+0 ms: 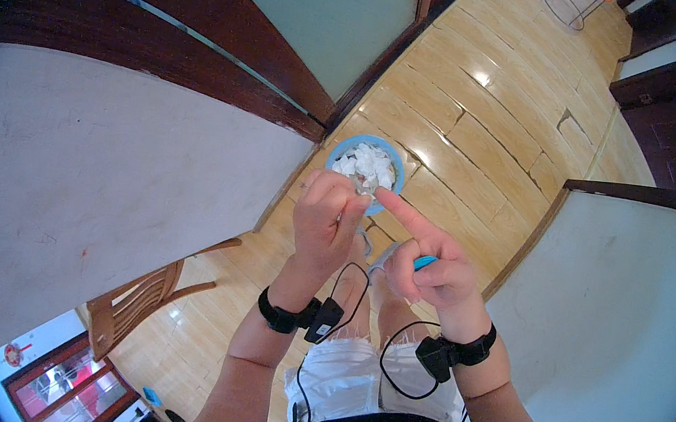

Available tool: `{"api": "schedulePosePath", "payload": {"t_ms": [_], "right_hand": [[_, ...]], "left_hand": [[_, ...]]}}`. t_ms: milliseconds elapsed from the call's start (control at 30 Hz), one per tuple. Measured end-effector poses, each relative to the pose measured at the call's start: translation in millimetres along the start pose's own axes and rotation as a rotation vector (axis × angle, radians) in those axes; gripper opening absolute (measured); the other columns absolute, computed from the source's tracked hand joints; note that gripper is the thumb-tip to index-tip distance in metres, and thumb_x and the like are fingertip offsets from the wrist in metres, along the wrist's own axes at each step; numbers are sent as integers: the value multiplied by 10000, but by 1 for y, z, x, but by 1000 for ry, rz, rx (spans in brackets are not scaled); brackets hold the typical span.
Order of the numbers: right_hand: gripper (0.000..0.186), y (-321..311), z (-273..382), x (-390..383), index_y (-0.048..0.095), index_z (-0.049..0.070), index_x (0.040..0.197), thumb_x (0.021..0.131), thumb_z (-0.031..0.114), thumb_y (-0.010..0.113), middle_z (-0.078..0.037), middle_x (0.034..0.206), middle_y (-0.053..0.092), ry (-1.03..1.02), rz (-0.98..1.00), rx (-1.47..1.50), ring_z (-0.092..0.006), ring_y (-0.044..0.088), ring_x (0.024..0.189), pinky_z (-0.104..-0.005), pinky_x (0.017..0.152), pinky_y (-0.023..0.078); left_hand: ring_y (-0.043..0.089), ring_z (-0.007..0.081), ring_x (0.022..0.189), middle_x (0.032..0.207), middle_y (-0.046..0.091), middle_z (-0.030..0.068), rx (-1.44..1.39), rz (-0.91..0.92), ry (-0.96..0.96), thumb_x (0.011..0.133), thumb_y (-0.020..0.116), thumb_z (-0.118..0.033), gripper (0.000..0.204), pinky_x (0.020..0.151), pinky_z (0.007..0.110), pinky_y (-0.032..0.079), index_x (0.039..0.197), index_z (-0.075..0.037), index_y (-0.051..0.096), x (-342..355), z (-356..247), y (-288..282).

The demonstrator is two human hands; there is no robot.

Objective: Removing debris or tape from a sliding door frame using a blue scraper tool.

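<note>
My left hand (327, 214) is closed, thumb against the curled fingers; whatever it may pinch is too small to make out. Close to its thumb, the index finger of my right hand (437, 265) points out straight. The other right fingers are curled around a small teal-blue object (425, 262), mostly hidden in the palm. Below both hands, on the floor, stands a round bin with a light blue rim (401, 168). Crumpled white tissues (367, 162) fill it, and my hands cover part of its near side.
A white wall (123, 176) runs along the left, meeting a dark-framed door (293, 28). On the right is another pale wall or panel (613, 304). A wooden chair (145, 301) stands at lower left. A wire-frame stand (567, 7) rests on the wood-look floor (484, 119) far off.
</note>
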State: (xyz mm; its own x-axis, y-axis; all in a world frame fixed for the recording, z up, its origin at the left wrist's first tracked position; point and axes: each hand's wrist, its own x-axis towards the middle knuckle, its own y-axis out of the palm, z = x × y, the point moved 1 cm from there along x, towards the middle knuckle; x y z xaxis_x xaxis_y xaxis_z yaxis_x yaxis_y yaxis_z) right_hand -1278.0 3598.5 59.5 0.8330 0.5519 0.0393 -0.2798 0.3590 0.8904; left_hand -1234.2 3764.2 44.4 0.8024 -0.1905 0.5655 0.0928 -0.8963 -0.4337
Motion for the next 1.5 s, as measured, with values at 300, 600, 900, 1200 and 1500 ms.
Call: {"api": "schedulePosePath", "payload": {"t_ms": [300,600,900,1200,1500], "right_hand": [[833,9,13,4,150,60,1460,733,-39,545,-40,669,554,135,-135,-610,-103,527,621,-235,591,444],[801,23,28,22,246,86,1446,712,-62,529,-3,705,554,146,-129,-723,-81,519,660,-229,653,451],[795,81,66,41,239,87,1449,711,-61,496,9,684,531,79,29,-911,-80,507,665,-218,677,436],[816,149,103,55,231,58,1446,693,-50,528,-29,663,543,72,142,-462,-96,510,614,-223,611,419],[825,175,111,74,196,38,1446,700,-15,545,-57,643,557,161,231,-516,-109,493,548,-218,536,392]], "left_hand": [[615,216,779,896,632,61,-49,53,-32,719,722,-61,162,679,300,500,872,-67,668,28,-20,-10],[636,154,748,895,644,79,-424,69,-397,776,640,19,107,642,253,521,878,-8,654,49,-18,-23],[636,174,760,991,603,157,-346,54,-264,788,583,124,118,662,262,551,881,63,622,98,-66,-67],[640,158,766,947,610,126,-643,-78,-306,794,608,90,65,684,249,536,847,54,621,148,-127,-105],[619,260,739,858,593,84,140,10,152,716,651,21,173,614,307,498,858,-57,591,171,-147,-146]]}}
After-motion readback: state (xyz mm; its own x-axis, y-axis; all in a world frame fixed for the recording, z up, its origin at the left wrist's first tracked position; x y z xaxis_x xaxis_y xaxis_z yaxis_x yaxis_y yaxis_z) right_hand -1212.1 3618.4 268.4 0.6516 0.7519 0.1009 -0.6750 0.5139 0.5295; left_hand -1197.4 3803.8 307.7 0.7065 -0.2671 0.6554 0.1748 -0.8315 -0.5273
